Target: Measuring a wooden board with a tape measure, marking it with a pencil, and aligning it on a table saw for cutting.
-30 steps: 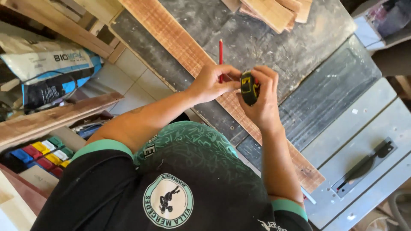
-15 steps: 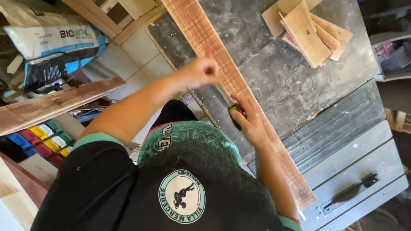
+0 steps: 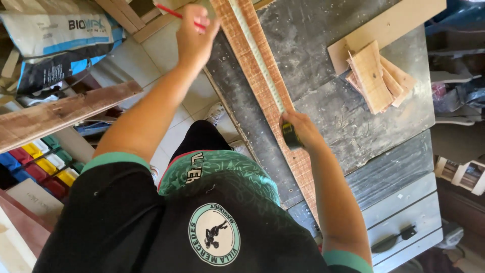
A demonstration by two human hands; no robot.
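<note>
Dusty grey workbench [image 3: 348, 116] carries a long plank [image 3: 262, 81]; right hand [image 3: 300, 129] clamps a tape measure [image 3: 290, 136] there, left hand [image 3: 194, 35] pinches a red pencil [image 3: 174, 12].

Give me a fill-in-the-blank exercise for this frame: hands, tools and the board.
1. The left hand holds a red ____.
2. The right hand grips a tape measure case resting on a long wooden ____.
3. The extended tape blade runs along the plank toward the ____ edge of the picture.
4. Small wood offcuts lie stacked on the dark ____.

Missing words: pencil; plank; top; workbench
</note>
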